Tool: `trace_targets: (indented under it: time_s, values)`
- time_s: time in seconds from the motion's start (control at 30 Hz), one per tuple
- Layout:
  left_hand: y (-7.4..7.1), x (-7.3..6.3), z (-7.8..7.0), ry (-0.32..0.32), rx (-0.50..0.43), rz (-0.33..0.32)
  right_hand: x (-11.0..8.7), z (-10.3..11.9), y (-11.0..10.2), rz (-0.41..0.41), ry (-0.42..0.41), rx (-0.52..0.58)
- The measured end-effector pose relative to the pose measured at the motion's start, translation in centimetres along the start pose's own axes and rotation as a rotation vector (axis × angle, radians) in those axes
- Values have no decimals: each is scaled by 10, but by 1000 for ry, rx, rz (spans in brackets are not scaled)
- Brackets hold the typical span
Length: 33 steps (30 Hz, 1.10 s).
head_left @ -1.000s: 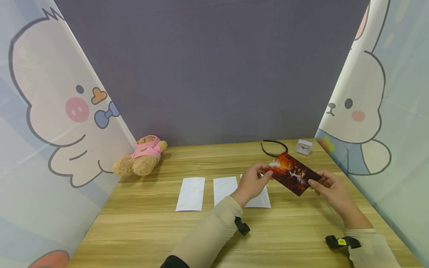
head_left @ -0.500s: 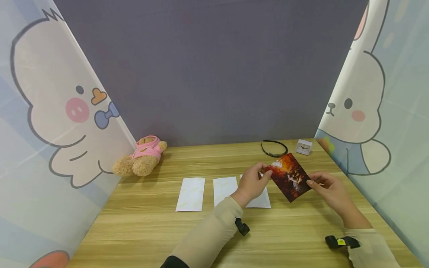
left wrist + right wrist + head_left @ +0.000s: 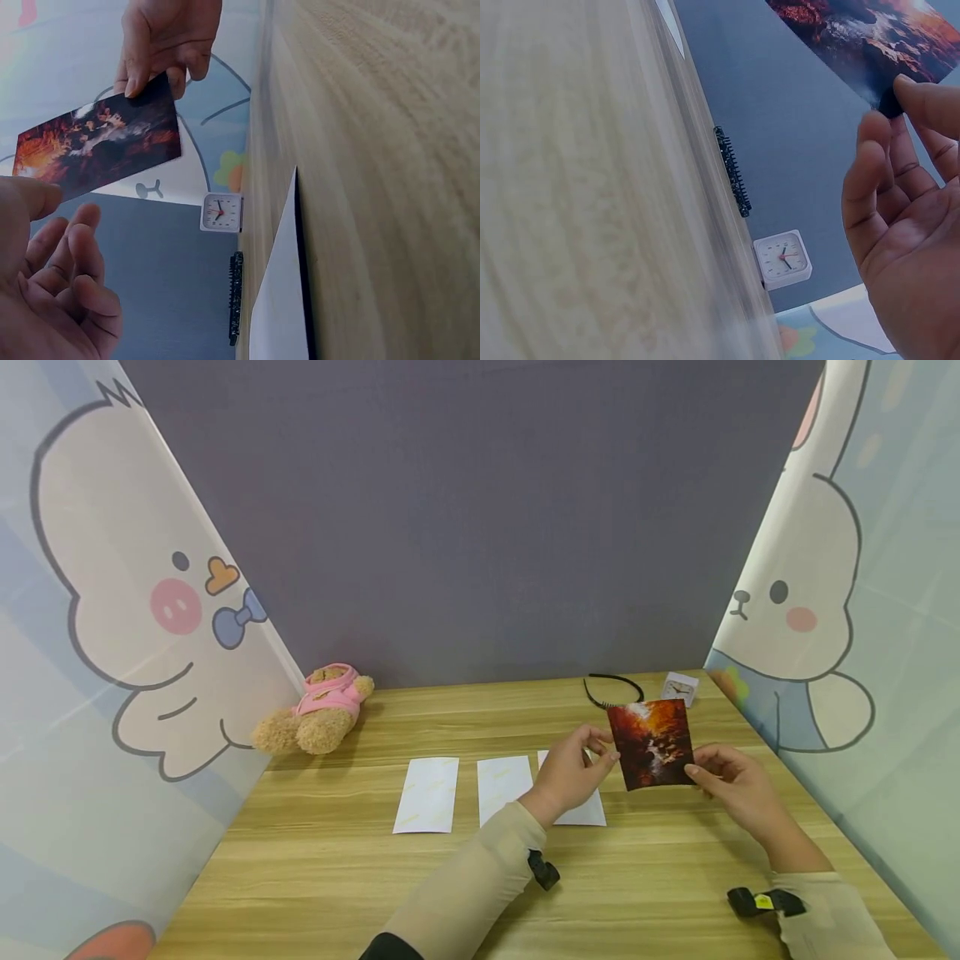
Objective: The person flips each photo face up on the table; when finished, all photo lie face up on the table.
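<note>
A glossy photo print (image 3: 650, 745) in fiery orange, red and dark brown is held up over the right part of the wooden table. My right hand (image 3: 738, 789) pinches its lower right corner between thumb and fingers. My left hand (image 3: 573, 772) is at its left edge, with the thumb (image 3: 37, 196) overlapping that edge. In the left wrist view, the other left fingers (image 3: 90, 255) are loosely bent, apart from the print. White sheets (image 3: 504, 783) lie in a row on the table, the rightmost partly hidden behind my left hand.
A teddy bear (image 3: 322, 710) in a pink hoodie lies at the back left. A black toothed headband (image 3: 731, 172) and a small white alarm clock (image 3: 782, 259) are at the back right. The grey panel (image 3: 465, 527) and cartoon-printed side walls (image 3: 795, 610) enclose the table (image 3: 315, 893).
The print has turned clockwise from a slant to nearly upright. My left hand has shifted slightly right, its fingers loosened from the print's corner. My right hand moved a little left at first.
</note>
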<state>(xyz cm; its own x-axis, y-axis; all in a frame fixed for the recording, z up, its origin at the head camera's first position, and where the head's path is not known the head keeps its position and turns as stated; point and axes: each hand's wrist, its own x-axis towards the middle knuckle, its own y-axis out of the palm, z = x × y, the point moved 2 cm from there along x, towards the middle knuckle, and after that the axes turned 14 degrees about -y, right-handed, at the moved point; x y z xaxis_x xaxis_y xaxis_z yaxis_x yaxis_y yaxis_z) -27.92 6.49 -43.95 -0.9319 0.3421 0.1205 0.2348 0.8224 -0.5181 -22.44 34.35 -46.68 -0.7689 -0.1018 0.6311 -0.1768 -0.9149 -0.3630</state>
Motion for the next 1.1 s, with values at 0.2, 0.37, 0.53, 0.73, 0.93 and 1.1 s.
trace_targets:
  time_s: [0.2,0.37,0.53,0.73,0.93,1.1]
  values:
    - [5,-2,1,7,33,50,0,0,3,44,-13,71]
    - [7,-3,2,10,60,65,0,1,5,72,-28,107]
    - [9,-2,2,12,86,59,1,0,6,82,-23,109]
    - [9,-2,2,15,80,50,1,1,6,87,-9,122]
    - [11,-1,2,11,68,48,1,1,6,64,-6,147]
    - [13,0,2,20,84,71,1,0,6,31,19,158]
